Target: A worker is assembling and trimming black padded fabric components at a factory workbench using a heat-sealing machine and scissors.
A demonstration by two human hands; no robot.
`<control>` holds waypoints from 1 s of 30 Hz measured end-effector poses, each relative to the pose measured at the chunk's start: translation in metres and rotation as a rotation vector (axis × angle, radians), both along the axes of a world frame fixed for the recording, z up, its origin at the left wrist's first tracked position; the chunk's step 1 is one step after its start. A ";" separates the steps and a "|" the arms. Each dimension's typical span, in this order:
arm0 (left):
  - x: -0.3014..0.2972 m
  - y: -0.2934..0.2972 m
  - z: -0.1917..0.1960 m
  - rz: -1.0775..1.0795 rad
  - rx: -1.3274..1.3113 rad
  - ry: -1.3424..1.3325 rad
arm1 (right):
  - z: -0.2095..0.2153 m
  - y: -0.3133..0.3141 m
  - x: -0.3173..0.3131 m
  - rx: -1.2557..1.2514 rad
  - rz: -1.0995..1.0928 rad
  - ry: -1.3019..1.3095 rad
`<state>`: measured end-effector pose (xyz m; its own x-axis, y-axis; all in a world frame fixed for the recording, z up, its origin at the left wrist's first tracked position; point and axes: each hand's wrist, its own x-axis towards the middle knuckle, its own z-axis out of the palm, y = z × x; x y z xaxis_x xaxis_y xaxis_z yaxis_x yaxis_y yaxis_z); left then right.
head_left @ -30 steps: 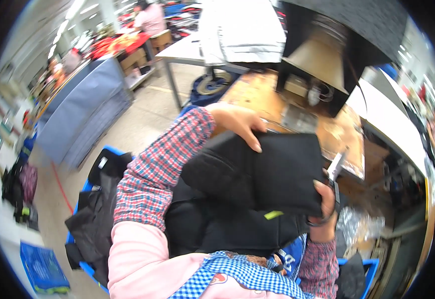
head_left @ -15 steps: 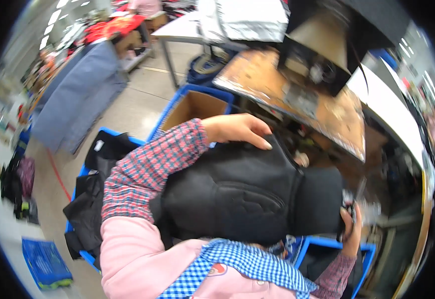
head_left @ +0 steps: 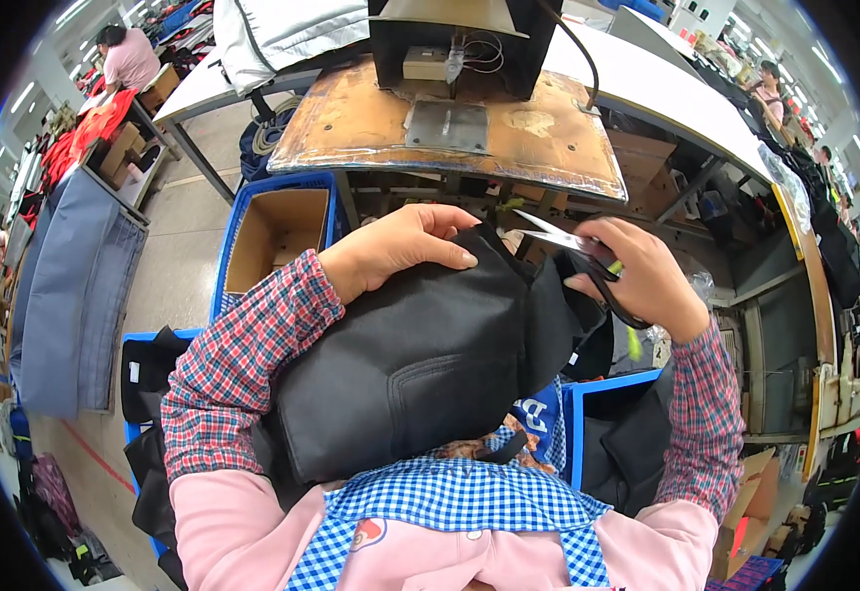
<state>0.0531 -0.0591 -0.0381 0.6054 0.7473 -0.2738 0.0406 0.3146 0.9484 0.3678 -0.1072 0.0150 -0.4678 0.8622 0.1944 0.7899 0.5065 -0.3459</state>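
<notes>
- Pinning black garment [head_left: 420,364] flat: left hand [head_left: 400,246], fingers spread over the top edge.
- Right hand [head_left: 637,276] closed round scissors [head_left: 568,241].
- Fabric likely soft, light, floppy (grip near the seam).

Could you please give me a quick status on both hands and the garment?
Left hand flat on black garment. Right hand grips scissors, blades at garment's top edge. Nothing in the way.
</notes>
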 end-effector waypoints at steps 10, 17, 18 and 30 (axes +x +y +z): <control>0.007 -0.002 0.015 -0.052 0.015 0.020 | 0.035 0.034 -0.027 -0.077 0.276 -0.144; 0.005 -0.001 0.015 -0.064 0.063 0.029 | 0.047 0.041 -0.034 -0.054 0.314 -0.254; 0.006 -0.002 0.016 -0.065 0.072 0.040 | 0.047 0.043 -0.033 -0.062 0.319 -0.251; 0.007 -0.004 0.022 -0.073 0.137 0.084 | 0.067 0.044 -0.036 -0.006 0.351 -0.390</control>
<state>0.0604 -0.0629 -0.0159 0.6384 0.7363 -0.2243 0.1398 0.1756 0.9745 0.3318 -0.0633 0.0821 -0.7653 0.6412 -0.0565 0.6437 0.7626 -0.0638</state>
